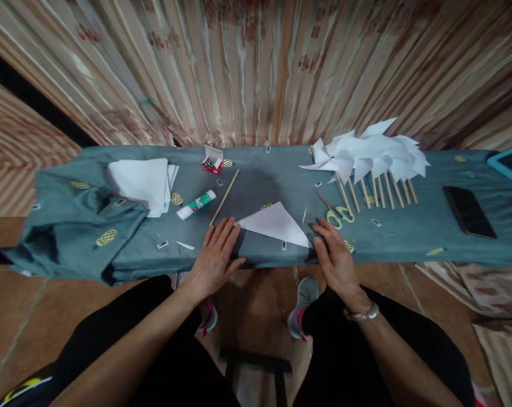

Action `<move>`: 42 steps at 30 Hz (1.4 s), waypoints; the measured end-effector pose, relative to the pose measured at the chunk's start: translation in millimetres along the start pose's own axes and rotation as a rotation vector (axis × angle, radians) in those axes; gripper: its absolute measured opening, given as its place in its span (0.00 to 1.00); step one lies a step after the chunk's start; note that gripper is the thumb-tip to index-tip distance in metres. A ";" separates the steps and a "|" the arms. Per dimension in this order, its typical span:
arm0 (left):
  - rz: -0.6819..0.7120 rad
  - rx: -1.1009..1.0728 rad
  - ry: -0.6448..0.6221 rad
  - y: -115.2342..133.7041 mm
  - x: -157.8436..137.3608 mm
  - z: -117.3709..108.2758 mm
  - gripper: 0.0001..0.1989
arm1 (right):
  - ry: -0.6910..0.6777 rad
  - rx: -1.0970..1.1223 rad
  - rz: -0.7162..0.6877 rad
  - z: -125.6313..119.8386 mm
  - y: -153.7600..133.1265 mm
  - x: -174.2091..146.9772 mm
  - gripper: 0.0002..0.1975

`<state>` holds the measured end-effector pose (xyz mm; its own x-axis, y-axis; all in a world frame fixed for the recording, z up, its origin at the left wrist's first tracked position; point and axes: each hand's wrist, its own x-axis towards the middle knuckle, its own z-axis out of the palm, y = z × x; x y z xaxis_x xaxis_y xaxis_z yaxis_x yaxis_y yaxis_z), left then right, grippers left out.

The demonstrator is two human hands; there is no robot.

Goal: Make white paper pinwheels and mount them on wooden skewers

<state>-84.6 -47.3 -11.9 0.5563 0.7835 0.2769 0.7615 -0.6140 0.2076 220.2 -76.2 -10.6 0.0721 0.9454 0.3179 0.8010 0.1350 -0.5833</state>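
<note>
Got left hand [214,254] at 8 o'clock of white paper triangle [276,225], palm down, fingers straight and nearly together, gripping nothing, fingertips at the left tip; can't tell if pressing. Got right hand [336,257] at 4, loosely open, fingers a bit bent and apart, also no grip, right by the other corner. Probably placed to flank and steady the paper, laid flat by the cloth's [408,240] near edge, likely for easy reach. Further out: wooden stick [224,198] at 10; glue stick [196,204] between 9 and 10, paper stack [141,183] beyond; open red box [212,163] between 10 and 11, contents too small to tell. Scissors [335,210] at 3, handles nearest right hand, presumably for quick pickup. Paper pinwheels [372,155] at 2, overlapping, maybe to save room. Phone [469,212] at 3, well apart, likely out of the way.
</note>
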 end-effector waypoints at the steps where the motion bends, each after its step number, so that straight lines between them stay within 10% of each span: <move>1: -0.008 -0.027 0.022 -0.9 1.6 -0.5 0.37 | -0.019 -0.010 0.011 1.3 -3.2 2.2 0.22; 7: -0.034 -0.131 0.042 -0.9 11.4 -3.8 0.40 | -0.071 -0.035 0.002 12.6 -13.6 11.0 0.29; 22: 0.103 -0.107 0.261 31.8 43.5 -25.5 0.43 | 0.157 -0.049 -0.130 -17.5 -42.2 24.3 0.05; 32: 0.313 -0.010 0.169 44.5 45.1 -20.7 0.13 | -0.092 -0.272 -0.469 6.0 -73.7 -3.3 0.08; 42: 0.295 -0.061 0.134 26.9 38.5 -13.4 0.11 | -0.264 -0.384 -0.512 -9.4 -36.2 17.1 0.27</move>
<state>-47.2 -34.9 16.8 0.6981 0.5541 0.4535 0.5506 -0.8203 0.1547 198.1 -67.8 23.0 -0.4795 0.8377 0.2614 0.8526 0.5152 -0.0869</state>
